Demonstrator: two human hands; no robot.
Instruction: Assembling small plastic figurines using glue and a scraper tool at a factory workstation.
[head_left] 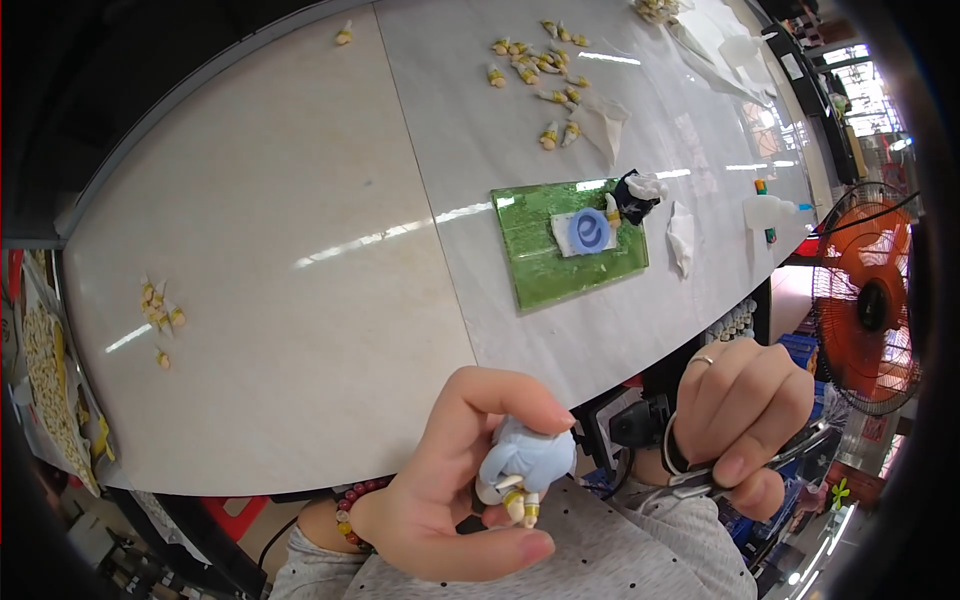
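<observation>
My left hand (450, 480) is closed around a small pale blue and white figurine part (525, 458) with a yellow tip, held close to my body below the table edge. My right hand (745, 415), with a ring on one finger, grips a metal hand tool (700, 482), likely cutters or tweezers, just right of the figurine. On the table ahead lies a green cutting mat (545, 265) with a white card and a blue round piece (590, 232) on it, plus a black and white piece (635, 195) at its far corner.
Several small yellow-white parts (545, 70) lie scattered at the far side and a few more parts (160, 310) at the left. A tray of pale pieces (45, 370) sits at the far left. An orange fan (865, 300) stands right; a white bottle (770, 212) and white wipe (682, 238) lie near the mat.
</observation>
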